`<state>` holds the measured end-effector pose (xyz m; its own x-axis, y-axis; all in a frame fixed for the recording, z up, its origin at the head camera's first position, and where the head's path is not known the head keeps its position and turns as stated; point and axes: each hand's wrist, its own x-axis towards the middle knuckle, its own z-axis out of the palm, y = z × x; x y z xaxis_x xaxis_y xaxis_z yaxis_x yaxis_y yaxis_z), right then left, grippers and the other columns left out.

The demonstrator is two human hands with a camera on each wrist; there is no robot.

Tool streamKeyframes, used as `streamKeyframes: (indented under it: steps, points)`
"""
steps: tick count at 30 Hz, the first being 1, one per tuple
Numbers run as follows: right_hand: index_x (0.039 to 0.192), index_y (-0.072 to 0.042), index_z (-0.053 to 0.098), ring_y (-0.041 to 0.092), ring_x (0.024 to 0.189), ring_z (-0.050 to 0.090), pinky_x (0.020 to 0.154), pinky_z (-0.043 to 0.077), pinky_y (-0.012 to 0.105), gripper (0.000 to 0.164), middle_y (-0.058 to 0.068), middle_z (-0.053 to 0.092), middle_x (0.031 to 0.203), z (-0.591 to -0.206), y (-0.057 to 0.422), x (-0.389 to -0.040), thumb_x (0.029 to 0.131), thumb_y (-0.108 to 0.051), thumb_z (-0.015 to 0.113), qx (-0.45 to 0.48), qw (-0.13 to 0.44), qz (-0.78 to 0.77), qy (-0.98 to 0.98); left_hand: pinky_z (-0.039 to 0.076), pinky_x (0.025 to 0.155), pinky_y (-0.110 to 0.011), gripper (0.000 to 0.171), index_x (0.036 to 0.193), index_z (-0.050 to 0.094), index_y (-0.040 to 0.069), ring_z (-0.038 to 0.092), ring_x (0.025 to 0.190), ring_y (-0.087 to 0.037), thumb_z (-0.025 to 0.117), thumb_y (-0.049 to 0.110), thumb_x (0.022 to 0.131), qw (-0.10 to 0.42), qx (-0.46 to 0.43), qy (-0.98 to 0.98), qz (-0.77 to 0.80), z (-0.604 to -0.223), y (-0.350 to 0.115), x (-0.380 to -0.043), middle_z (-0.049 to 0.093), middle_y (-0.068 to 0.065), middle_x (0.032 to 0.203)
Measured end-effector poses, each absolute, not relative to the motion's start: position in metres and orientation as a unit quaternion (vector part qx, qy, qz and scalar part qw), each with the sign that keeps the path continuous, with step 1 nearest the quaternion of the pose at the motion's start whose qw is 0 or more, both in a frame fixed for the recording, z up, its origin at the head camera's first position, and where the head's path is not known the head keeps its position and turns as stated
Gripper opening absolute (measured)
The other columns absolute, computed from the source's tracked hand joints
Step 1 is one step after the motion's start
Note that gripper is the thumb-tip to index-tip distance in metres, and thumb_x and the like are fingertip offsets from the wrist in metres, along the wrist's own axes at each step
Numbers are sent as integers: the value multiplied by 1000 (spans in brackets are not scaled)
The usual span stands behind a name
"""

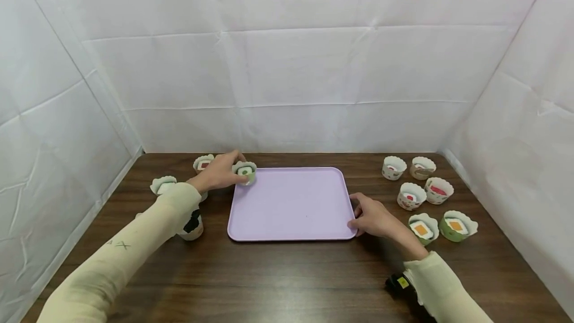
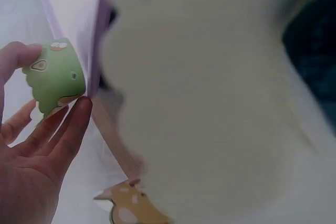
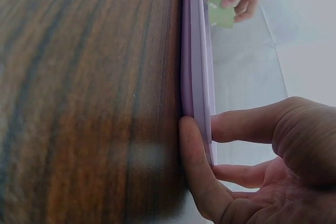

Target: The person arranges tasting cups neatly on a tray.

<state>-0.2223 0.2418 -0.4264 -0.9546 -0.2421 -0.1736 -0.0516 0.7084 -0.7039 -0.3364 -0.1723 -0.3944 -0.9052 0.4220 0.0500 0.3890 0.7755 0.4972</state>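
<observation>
A lilac rectangular tray [image 1: 291, 206] lies on the dark wooden table. At its far left corner my left hand [image 1: 220, 171] holds a small green paper baking cup [image 1: 249, 178] between thumb and fingers. Inside that cup sits a white piece with a green centre. The left wrist view shows printed pictures on the green cup's side [image 2: 59, 74], close beside the tray's edge. My right hand [image 1: 374, 217] pinches the tray's right rim near the near corner; in the right wrist view the thumb and fingers lie on either side of the rim [image 3: 197, 72].
Several paper cups with small pieces stand at the right, among them a green one [image 1: 457, 226] and a white one [image 1: 394, 167]. More cups, including one scalloped cup [image 1: 162, 184], stand at the left, partly behind my left arm. White cloth [image 1: 296, 69] encloses the table's back and sides.
</observation>
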Motion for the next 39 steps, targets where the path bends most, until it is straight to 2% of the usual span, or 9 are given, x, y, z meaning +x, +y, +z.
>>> streamKeyframes:
  steps: [7, 19, 26, 39]
  points:
    - [147, 13, 37, 17, 62, 68, 57, 63, 33, 72, 16, 64, 89, -427, 242, -221, 86, 2, 75, -79, 128, -375, 915, 47, 111, -60, 52, 133, 57, 1, 56, 131, -43, 75, 27, 92, 43, 217, 943, 247, -394, -167, -340, 62, -23, 137]
    - [147, 13, 38, 17, 63, 67, 58, 63, 34, 72, 17, 64, 91, -426, 243, -223, 86, 2, 76, -78, 127, -375, 915, 49, 108, -55, 56, 137, 54, 3, 58, 128, -38, 77, 29, 93, 65, 211, 950, 219, -391, -160, -343, 61, -21, 139]
    - [147, 12, 39, 17, 63, 67, 57, 63, 33, 72, 17, 63, 91, -426, 240, -222, 85, 3, 75, -72, 128, -378, 914, 46, 113, -57, 59, 140, 53, 3, 53, 136, -41, 76, 29, 93, 71, 215, 951, 208, -395, -158, -343, 58, -22, 144]
    - [147, 12, 39, 17, 62, 67, 58, 63, 33, 72, 17, 62, 92, -426, 240, -220, 85, 3, 75, -70, 129, -379, 914, 46, 114, -58, 63, 143, 51, 0, 52, 137, -43, 76, 28, 93, 79, 219, 950, 206, -392, -157, -343, 57, -24, 146]
